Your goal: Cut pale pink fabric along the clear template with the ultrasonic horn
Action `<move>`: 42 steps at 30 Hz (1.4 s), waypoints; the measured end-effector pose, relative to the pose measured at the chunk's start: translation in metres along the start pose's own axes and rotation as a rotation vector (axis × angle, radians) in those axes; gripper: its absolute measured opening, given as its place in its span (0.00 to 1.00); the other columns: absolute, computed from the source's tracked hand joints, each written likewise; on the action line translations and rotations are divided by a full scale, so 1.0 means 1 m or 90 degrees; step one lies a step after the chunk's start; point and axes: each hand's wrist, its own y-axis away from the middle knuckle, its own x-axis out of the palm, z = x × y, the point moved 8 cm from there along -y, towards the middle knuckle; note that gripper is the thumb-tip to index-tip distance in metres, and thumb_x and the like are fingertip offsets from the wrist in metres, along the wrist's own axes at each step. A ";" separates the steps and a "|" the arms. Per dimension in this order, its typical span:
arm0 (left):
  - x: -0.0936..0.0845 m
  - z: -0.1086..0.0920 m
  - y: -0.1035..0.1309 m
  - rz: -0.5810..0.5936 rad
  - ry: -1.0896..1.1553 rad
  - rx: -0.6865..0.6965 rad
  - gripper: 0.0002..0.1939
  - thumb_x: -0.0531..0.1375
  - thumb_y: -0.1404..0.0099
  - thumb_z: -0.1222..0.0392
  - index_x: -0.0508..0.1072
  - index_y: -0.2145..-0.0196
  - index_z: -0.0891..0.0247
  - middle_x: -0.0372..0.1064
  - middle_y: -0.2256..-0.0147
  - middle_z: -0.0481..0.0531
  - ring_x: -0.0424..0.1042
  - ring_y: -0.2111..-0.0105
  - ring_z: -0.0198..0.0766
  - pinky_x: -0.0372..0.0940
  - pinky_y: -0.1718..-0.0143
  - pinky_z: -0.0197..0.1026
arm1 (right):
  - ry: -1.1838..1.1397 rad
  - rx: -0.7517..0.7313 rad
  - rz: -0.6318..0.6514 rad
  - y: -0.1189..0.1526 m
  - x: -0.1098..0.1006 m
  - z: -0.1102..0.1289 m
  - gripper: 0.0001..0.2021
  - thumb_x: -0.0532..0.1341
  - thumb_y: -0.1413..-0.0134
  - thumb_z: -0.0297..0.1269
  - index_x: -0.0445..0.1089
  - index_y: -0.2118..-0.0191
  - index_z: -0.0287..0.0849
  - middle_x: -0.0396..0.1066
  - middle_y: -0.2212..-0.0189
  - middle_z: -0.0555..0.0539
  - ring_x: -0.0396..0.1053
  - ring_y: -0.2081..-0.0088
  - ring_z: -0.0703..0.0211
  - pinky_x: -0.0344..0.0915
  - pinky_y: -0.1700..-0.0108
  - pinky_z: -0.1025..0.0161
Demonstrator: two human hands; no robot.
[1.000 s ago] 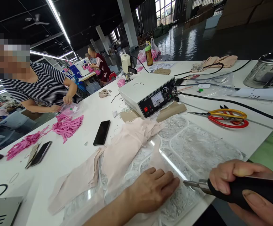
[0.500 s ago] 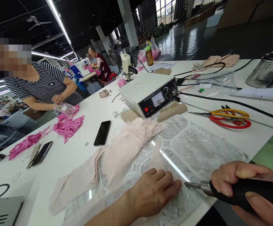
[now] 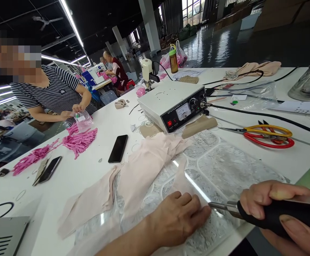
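Observation:
My right hand (image 3: 280,209) is wrapped round the black handle of an ultrasonic cutter (image 3: 229,208), whose metal tip points left. That tip is right beside the thumb of my left hand (image 3: 181,217). With curled fingers, my left hand holds down a thin piece of pale pink fabric (image 3: 180,174); its fingertips are partly hidden. Under the fabric lies a clear, marble-patterned mat (image 3: 229,167). More pale pink fabric pieces (image 3: 144,170) lie loosely piled beyond my left hand, and a folded stack (image 3: 90,199) is to its left.
A white control box (image 3: 176,103) with a meter and cable stands behind the mat. Scissors with yellow and red handles (image 3: 269,135) lie at right. Two phones, one a black phone (image 3: 118,148), and pink strips (image 3: 80,140) are at left, where another person handles a plastic bag (image 3: 83,122).
The view has shifted slightly, moving most things rightward. My left thumb and the cutter's tip are now closer together. Across the table, the other person's hands and plastic bag have moved.

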 end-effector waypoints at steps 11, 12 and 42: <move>0.000 0.001 0.001 -0.004 0.016 -0.007 0.15 0.47 0.27 0.65 0.61 0.45 0.67 0.63 0.58 0.55 0.62 0.67 0.37 0.56 0.72 0.40 | 0.027 -0.049 0.046 -0.004 0.015 0.005 0.06 0.61 0.49 0.36 0.62 0.66 0.48 0.56 0.71 0.50 0.57 0.76 0.59 0.66 0.74 0.57; 0.000 0.001 0.001 -0.005 0.015 -0.007 0.15 0.47 0.27 0.65 0.61 0.45 0.66 0.63 0.58 0.55 0.62 0.67 0.37 0.56 0.71 0.40 | 0.030 -0.052 0.052 -0.006 0.015 0.006 0.05 0.61 0.49 0.35 0.62 0.67 0.48 0.56 0.72 0.50 0.58 0.75 0.58 0.66 0.74 0.56; -0.003 0.000 0.004 -0.053 0.003 -0.038 0.14 0.47 0.28 0.66 0.64 0.47 0.66 0.63 0.51 0.57 0.62 0.69 0.37 0.58 0.72 0.39 | 0.042 -0.097 0.051 -0.016 0.032 0.012 0.06 0.60 0.46 0.41 0.62 0.64 0.49 0.57 0.72 0.50 0.60 0.75 0.57 0.67 0.76 0.56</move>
